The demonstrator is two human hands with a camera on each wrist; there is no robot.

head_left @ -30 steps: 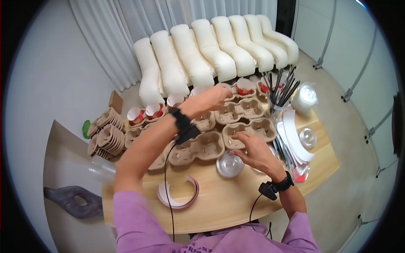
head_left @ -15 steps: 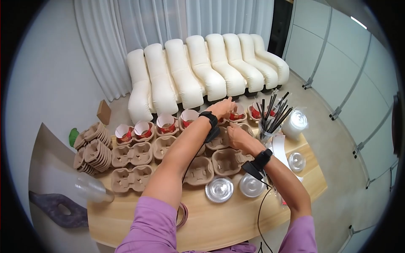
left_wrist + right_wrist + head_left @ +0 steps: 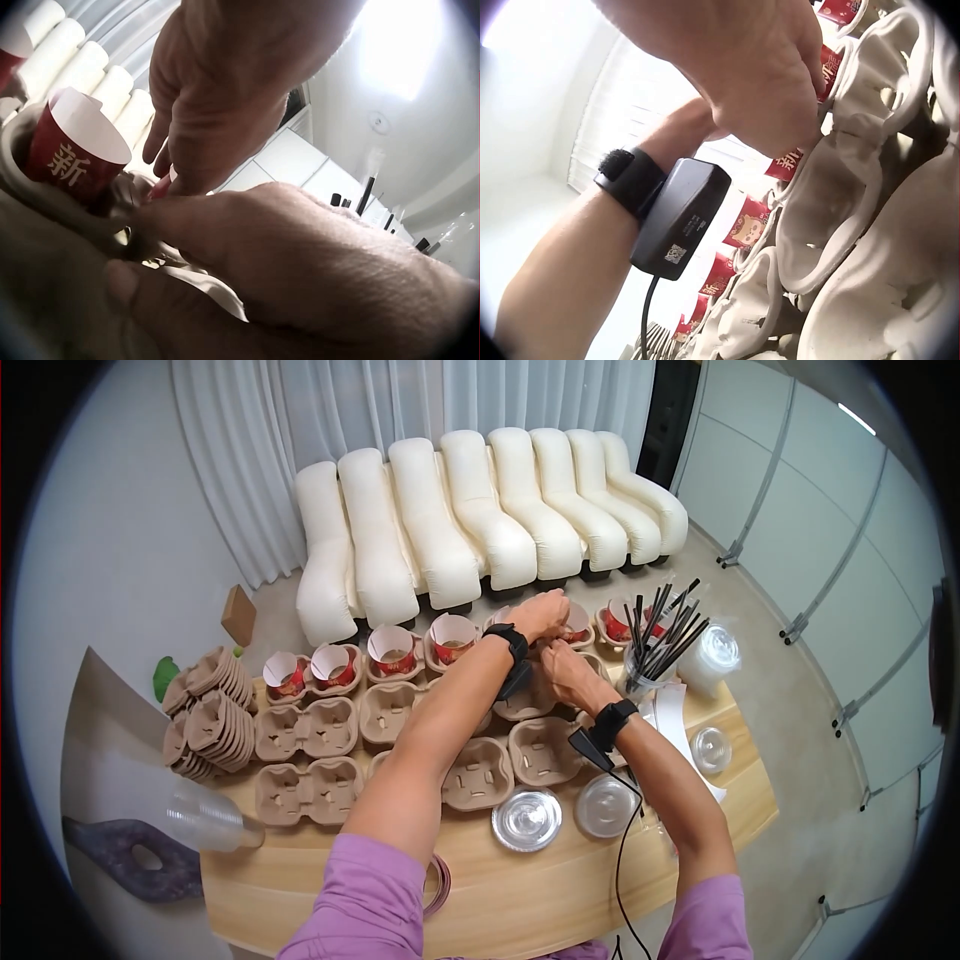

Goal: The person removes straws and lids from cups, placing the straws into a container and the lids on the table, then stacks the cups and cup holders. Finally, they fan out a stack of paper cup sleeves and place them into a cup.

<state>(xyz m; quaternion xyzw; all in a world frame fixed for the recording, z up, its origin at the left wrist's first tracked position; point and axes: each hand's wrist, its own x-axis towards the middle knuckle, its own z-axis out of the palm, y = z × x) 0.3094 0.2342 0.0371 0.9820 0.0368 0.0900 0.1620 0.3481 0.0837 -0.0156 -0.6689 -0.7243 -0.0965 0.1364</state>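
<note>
My left hand (image 3: 540, 615) reaches over the back row of the table, its fingers curled down round a red paper cup sleeve (image 3: 159, 187) that they mostly hide. Close below it, my right hand (image 3: 572, 675) has thumb and index finger pinching the rim of a brown pulp cup carrier (image 3: 829, 217). Beside the hands, in the left wrist view, another red sleeve (image 3: 71, 154) with a white inside and a gold character sits in a carrier pocket. More red sleeves (image 3: 392, 650) stand in the back-row carriers to the left.
Carriers (image 3: 305, 728) fill the table's middle; a carrier stack (image 3: 215, 710) stands at left near clear cups (image 3: 205, 815). Clear lids (image 3: 527, 818) lie in front. At right are a cup of black straws (image 3: 665, 645), bagged lids (image 3: 715, 655) and white curved strips (image 3: 680, 735).
My right hand has moved forward from above the clear lids to the carrier beside my left hand, its fingers now closing on the rim. My left hand has shifted slightly right along the back row.
</note>
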